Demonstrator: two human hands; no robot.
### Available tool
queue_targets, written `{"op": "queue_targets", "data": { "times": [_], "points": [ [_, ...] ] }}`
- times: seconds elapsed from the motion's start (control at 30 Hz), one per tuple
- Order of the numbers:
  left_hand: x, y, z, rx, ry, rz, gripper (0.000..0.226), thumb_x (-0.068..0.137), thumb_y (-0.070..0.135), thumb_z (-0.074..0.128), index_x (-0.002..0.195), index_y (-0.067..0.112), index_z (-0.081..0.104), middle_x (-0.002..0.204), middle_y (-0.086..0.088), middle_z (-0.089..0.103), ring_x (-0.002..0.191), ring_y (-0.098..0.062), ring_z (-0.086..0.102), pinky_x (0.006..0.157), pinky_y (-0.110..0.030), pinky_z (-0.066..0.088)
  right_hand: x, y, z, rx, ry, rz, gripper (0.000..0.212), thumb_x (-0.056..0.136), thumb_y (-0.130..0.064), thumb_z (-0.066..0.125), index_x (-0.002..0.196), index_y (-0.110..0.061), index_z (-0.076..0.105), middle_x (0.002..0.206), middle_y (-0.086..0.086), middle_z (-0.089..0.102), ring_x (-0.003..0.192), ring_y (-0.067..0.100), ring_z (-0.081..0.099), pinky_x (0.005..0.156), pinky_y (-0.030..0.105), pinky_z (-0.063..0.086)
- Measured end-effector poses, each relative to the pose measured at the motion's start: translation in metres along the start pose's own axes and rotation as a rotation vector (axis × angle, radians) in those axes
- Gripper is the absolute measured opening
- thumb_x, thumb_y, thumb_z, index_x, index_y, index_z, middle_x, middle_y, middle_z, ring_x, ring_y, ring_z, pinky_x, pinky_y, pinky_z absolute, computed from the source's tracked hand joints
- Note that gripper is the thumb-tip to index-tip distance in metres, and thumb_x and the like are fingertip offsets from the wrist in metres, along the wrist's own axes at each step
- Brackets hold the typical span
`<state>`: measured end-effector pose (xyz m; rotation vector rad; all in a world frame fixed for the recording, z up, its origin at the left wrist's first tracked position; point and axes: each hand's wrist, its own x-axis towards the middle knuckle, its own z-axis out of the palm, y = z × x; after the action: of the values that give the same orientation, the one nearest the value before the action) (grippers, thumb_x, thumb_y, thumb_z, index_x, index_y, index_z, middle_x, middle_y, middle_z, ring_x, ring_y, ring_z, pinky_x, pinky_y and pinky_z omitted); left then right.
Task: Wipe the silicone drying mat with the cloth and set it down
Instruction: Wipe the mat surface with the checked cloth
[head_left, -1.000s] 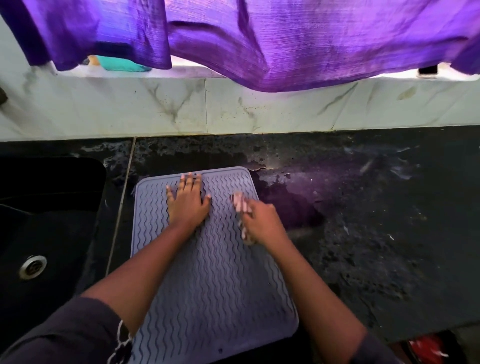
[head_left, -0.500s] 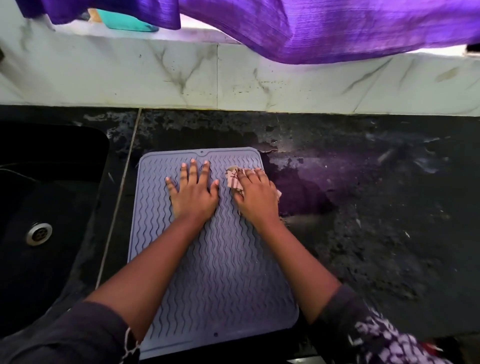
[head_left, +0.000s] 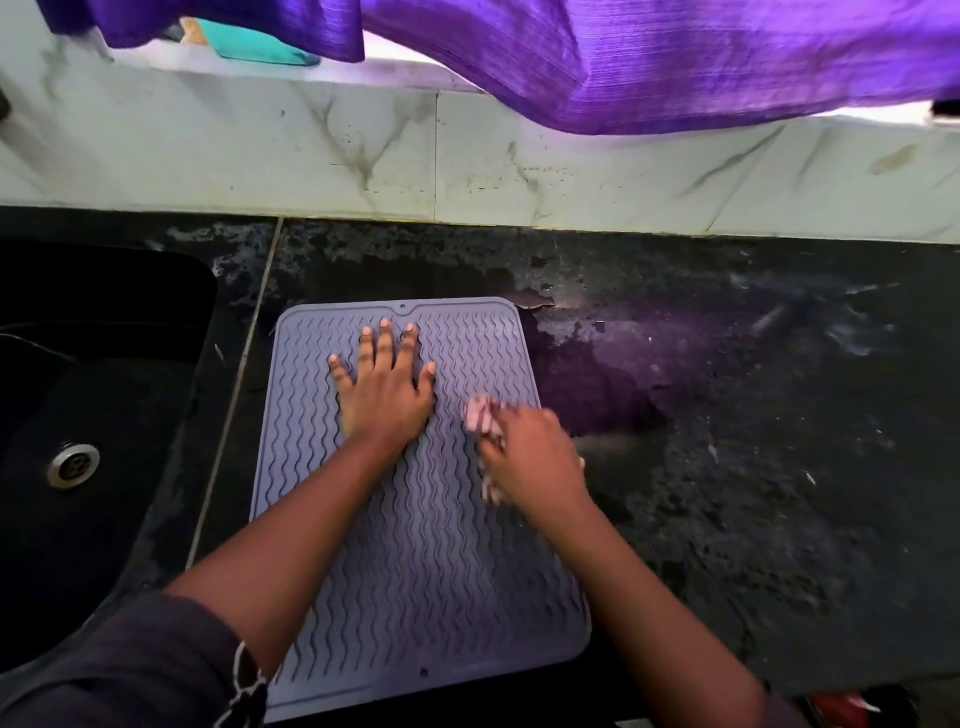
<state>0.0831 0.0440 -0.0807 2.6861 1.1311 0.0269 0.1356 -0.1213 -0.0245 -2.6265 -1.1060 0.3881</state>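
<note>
Mat (head_left: 431, 545) unlabelled; right hand (head_left: 535, 457) presses cloth (head_left: 480, 415) on it.

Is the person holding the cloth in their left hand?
No, the cloth is bunched under the right hand, while the left hand lies flat and empty on the mat.

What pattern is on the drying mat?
Raised wavy ridges running lengthwise on a grey-lilac mat, clear in the head view.

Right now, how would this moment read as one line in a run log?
stage: wiping | left hand: flat on mat | right hand: rubbing cloth near mat's right edge | mat: flat on counter
</note>
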Motion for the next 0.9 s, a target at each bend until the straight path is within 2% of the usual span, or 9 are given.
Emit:
{"op": "queue_targets", "data": {
  "times": [0.1, 0.2, 0.3, 0.43, 0.57, 0.67, 0.73, 0.83, 0.9],
  "points": [
    [-0.008, 0.002, 0.005, 0.006, -0.015, 0.008, 0.06, 0.097, 0.052, 0.015, 0.152, 0.03, 0.003, 0.161, -0.002, 0.0, 0.148, -0.022, -0.007, 0.113, -0.056, -0.007, 0.027, -0.002, 0.011, -0.007, 0.083, 0.001, 0.049, 0.092, -0.037, 0.046, 0.137, -0.019, 0.041, 0.142, 0.004, 0.043, 0.133, 0.025, 0.031, 0.106, 0.043, 0.031],
    [-0.003, 0.001, 0.002, -0.008, 0.016, -0.001, 0.06, 0.097, 0.052, 0.015, 0.152, 0.03, 0.004, 0.161, -0.002, 0.001, 0.148, -0.022, -0.006, 0.113, -0.056, -0.007, 0.039, -0.006, 0.024, -0.108, 0.075, -0.024, 0.055, 0.09, -0.044, 0.042, 0.14, -0.02, 0.036, 0.148, 0.005, 0.036, 0.139, 0.028, 0.022, 0.108, 0.047, 0.023],
    [0.001, 0.002, -0.002, -0.013, 0.024, -0.007, 0.06, 0.097, 0.052, 0.017, 0.152, 0.031, 0.004, 0.161, -0.001, 0.001, 0.148, -0.022, -0.006, 0.114, -0.056, -0.007, 0.022, -0.001, 0.024, -0.139, 0.081, -0.043, 0.054, 0.089, -0.041, 0.044, 0.137, -0.016, 0.042, 0.143, 0.008, 0.043, 0.136, 0.03, 0.03, 0.106, 0.047, 0.028],
    [-0.002, 0.002, 0.0, 0.004, 0.015, -0.013, 0.06, 0.097, 0.052, 0.016, 0.152, 0.031, 0.004, 0.161, -0.002, 0.001, 0.148, -0.022, -0.006, 0.114, -0.057, -0.006, -0.044, 0.006, 0.033, -0.145, 0.024, -0.056, 0.054, 0.079, -0.039, 0.039, 0.121, -0.012, 0.059, 0.125, 0.011, 0.06, 0.119, 0.033, 0.051, 0.093, 0.045, 0.045],
    [-0.001, 0.002, -0.001, 0.012, 0.012, -0.008, 0.06, 0.097, 0.052, 0.015, 0.152, 0.031, 0.003, 0.161, -0.001, 0.001, 0.148, -0.022, -0.006, 0.114, -0.057, -0.005, -0.071, 0.007, 0.026, -0.172, -0.004, -0.086, 0.05, 0.076, -0.037, 0.043, 0.115, -0.012, 0.062, 0.118, 0.008, 0.064, 0.112, 0.031, 0.057, 0.086, 0.042, 0.05],
    [-0.002, 0.002, -0.002, 0.011, 0.008, 0.001, 0.061, 0.097, 0.052, 0.015, 0.152, 0.03, 0.002, 0.161, -0.002, 0.0, 0.148, -0.023, -0.006, 0.114, -0.057, -0.006, -0.045, 0.004, 0.013, -0.06, -0.004, -0.088, 0.047, 0.09, -0.032, 0.048, 0.133, -0.013, 0.047, 0.135, 0.007, 0.049, 0.126, 0.026, 0.041, 0.102, 0.041, 0.037],
    [-0.002, 0.001, -0.002, 0.006, 0.009, 0.005, 0.061, 0.097, 0.052, 0.015, 0.152, 0.03, 0.002, 0.161, -0.002, 0.0, 0.148, -0.023, -0.006, 0.114, -0.056, -0.006, -0.016, 0.0, 0.011, -0.012, 0.069, -0.056, 0.051, 0.093, -0.033, 0.047, 0.139, -0.015, 0.038, 0.144, 0.007, 0.04, 0.133, 0.025, 0.032, 0.109, 0.041, 0.03],
    [-0.003, 0.001, -0.001, 0.009, 0.013, 0.007, 0.061, 0.097, 0.053, 0.014, 0.152, 0.03, 0.002, 0.161, -0.003, 0.0, 0.148, -0.023, -0.006, 0.114, -0.056, -0.006, 0.018, -0.007, 0.02, -0.052, 0.073, -0.014, 0.055, 0.093, -0.043, 0.039, 0.143, -0.02, 0.031, 0.151, 0.006, 0.031, 0.14, 0.027, 0.019, 0.112, 0.046, 0.017],
    [-0.002, 0.001, -0.001, 0.006, 0.011, 0.004, 0.061, 0.097, 0.053, 0.014, 0.152, 0.03, 0.003, 0.161, -0.002, 0.001, 0.148, -0.023, -0.005, 0.114, -0.056, -0.006, 0.022, -0.007, 0.027, -0.091, 0.058, -0.002, 0.057, 0.092, -0.046, 0.037, 0.143, -0.021, 0.031, 0.152, 0.006, 0.029, 0.142, 0.027, 0.016, 0.112, 0.048, 0.015]
  ]
}}
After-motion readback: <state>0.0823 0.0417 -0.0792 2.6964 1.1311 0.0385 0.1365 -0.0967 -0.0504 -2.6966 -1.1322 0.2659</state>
